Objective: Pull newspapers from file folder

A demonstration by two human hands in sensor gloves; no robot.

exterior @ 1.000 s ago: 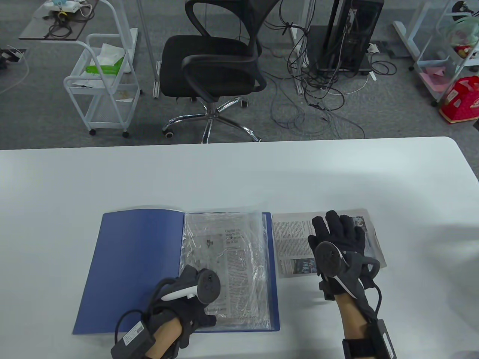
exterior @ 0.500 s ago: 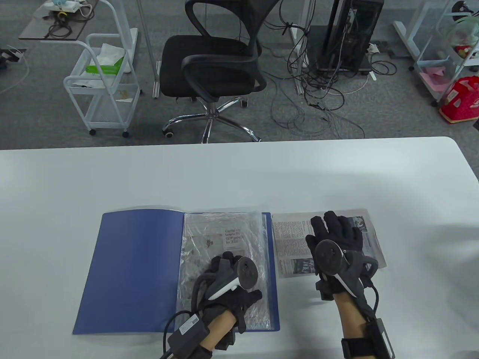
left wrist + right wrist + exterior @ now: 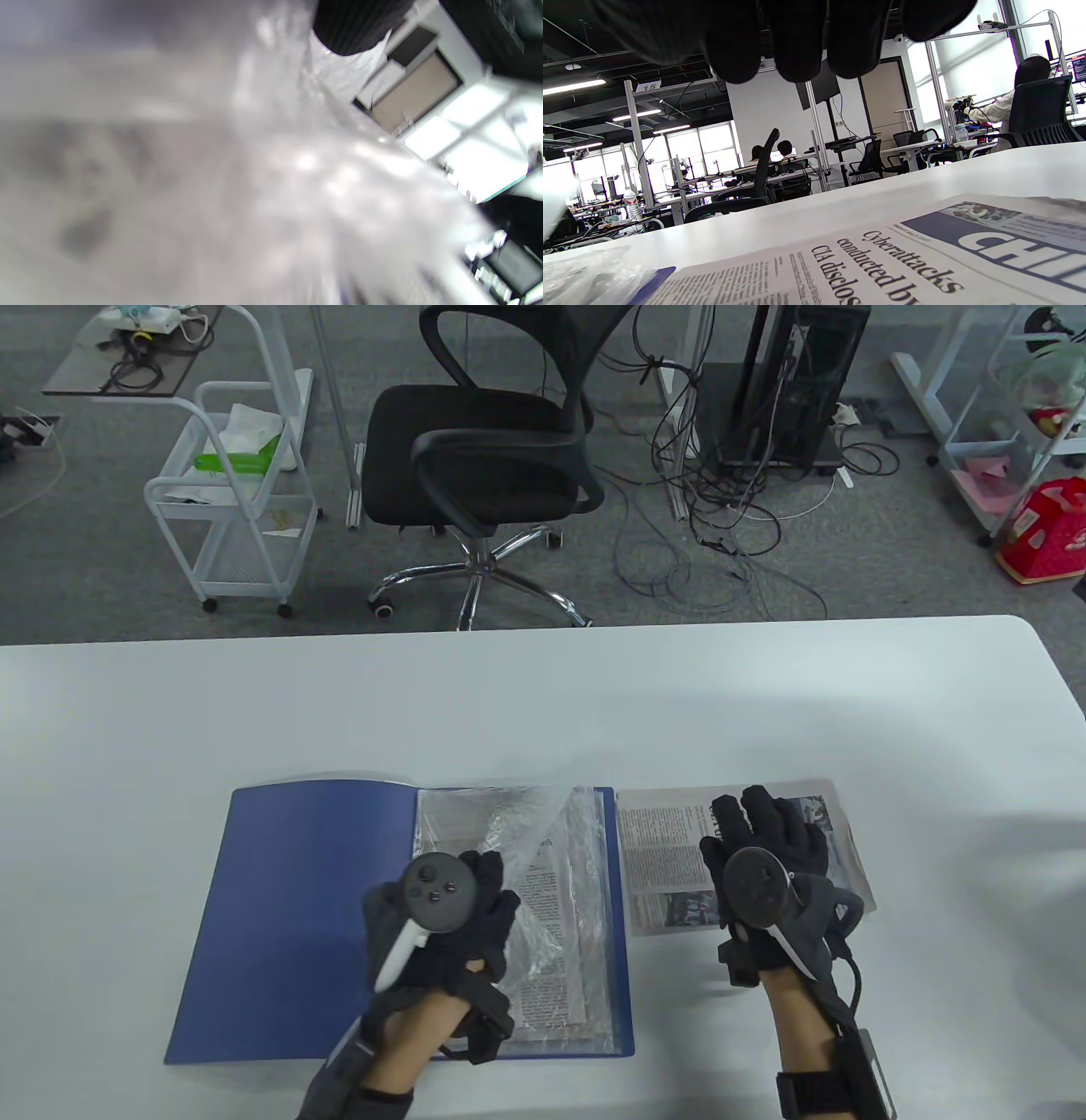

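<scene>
A blue file folder (image 3: 297, 916) lies open on the white table. Its right half holds clear sleeves with a newspaper (image 3: 556, 925) inside. My left hand (image 3: 488, 875) holds a clear sleeve (image 3: 547, 827) lifted off the stack, curling up toward the left. In the left wrist view the sleeve (image 3: 297, 169) is a close blur under one gloved fingertip (image 3: 356, 29). My right hand (image 3: 764, 823) rests flat, fingers spread, on a second newspaper (image 3: 662, 848) lying on the table just right of the folder. The right wrist view shows that newspaper (image 3: 903, 262) and the folder's corner (image 3: 655, 277).
The white table (image 3: 543, 704) stretches bare behind the folder to its far edge. A black office chair (image 3: 484, 449), a white cart (image 3: 229, 492) and floor cables (image 3: 721, 517) stand beyond it. The table's front edge runs just below the folder.
My left hand moved from the folder's lower edge up over the sleeves, then left, lifting a clear sleeve with it. My right hand stayed on the loose newspaper.
</scene>
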